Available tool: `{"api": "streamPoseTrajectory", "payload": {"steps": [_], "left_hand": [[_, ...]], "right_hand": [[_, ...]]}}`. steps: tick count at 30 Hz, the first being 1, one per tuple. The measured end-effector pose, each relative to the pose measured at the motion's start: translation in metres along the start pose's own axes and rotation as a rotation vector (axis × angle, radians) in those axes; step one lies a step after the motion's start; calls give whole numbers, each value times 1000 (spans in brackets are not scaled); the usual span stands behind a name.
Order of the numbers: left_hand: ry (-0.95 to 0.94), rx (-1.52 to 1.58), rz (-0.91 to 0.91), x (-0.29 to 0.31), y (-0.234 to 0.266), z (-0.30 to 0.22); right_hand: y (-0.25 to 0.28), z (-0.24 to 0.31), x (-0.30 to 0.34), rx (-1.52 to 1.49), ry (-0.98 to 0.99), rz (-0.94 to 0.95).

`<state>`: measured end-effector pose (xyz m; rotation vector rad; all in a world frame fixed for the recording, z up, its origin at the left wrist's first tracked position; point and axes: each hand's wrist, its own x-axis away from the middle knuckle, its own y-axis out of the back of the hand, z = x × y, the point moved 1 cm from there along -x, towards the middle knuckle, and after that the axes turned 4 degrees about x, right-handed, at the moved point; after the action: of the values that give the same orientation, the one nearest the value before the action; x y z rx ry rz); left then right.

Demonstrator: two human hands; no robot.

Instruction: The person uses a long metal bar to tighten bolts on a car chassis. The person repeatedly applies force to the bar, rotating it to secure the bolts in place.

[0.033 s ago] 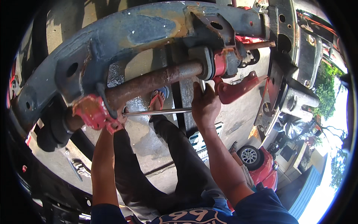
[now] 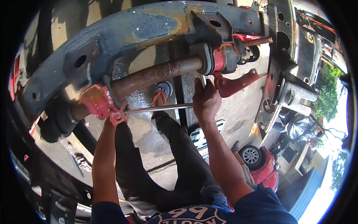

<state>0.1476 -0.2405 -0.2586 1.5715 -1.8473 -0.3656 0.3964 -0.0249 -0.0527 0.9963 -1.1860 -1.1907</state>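
Observation:
A long shiny steel bar (image 2: 160, 108) runs crosswise below a rusty round tube (image 2: 158, 74). My right hand (image 2: 206, 100) is closed around the bar's right end, and a short bright shaft (image 2: 203, 80) rises from that grip toward the red bushing mount (image 2: 219, 59). At the bar's left end, my left hand (image 2: 125, 106) sits behind a red bracket (image 2: 98, 101); its fingers show only in part and appear closed on the bar. Just right of my right hand hangs a curved red metal arm (image 2: 240, 85).
A large curved dark steel crossmember (image 2: 123, 31) spans the view above the tube. Metal frame parts (image 2: 274, 87) stand at the right. My sandalled foot (image 2: 159, 98) is on the concrete floor. A red car (image 2: 266, 170) and another person's leg (image 2: 240, 158) are at the lower right.
The view has shifted slightly, and the left red bracket and tube end appear a little higher and further right. Both hands stay at the bar, whose left end sits slightly higher.

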Motion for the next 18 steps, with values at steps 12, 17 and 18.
{"api": "streamPoseTrajectory", "payload": {"steps": [12, 17, 18], "left_hand": [[567, -120, 403, 142, 170, -205], [510, -179, 432, 158, 237, -309], [522, -196, 463, 153, 248, -328]], "right_hand": [[30, -21, 12, -354, -121, 375], [27, -35, 31, -640, -69, 357], [28, -36, 31, -713, -74, 336]]}}
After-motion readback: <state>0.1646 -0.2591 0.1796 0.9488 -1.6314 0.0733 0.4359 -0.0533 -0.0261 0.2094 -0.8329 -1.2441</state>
